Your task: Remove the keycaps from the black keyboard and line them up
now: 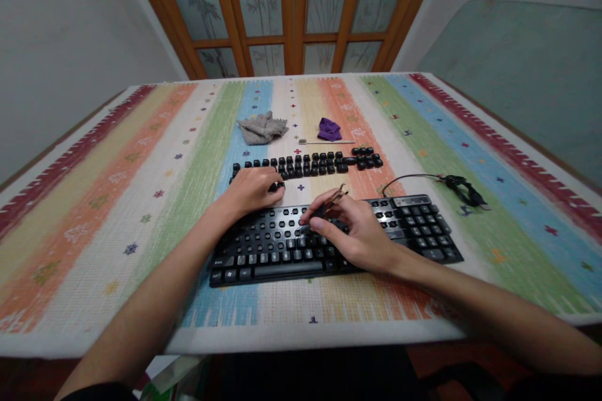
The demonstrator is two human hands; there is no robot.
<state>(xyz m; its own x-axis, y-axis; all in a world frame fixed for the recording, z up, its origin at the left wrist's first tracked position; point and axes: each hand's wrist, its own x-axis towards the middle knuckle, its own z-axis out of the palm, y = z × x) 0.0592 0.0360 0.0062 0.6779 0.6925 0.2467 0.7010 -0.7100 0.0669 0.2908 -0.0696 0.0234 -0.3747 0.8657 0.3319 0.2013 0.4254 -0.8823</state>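
Observation:
A black keyboard (pixel 282 269) lies on the table, its upper left rows stripped to bare switch posts while the lower rows and number pad keep their caps. Beyond it, loose black keycaps (pixel 315 165) stand in rows on the cloth. My left hand (pixel 254 191) is at the left end of these rows, its fingers curled around a black keycap (pixel 276 187). Over the middle of the keyboard, my right hand (pixel 350 229) is closed on a keycap puller (pixel 333 197), its thin wire loops sticking up between the fingers. The fingers hide part of the puller and the keys beneath.
A grey cloth (pixel 262 129) and a purple cloth (pixel 329 130) lie behind the keycaps, with a thin toothbrush (pixel 327 141) in front of the purple one. The keyboard's bundled cable (pixel 463 191) rests at the right. A striped tablecloth (pixel 155 200) covers the table.

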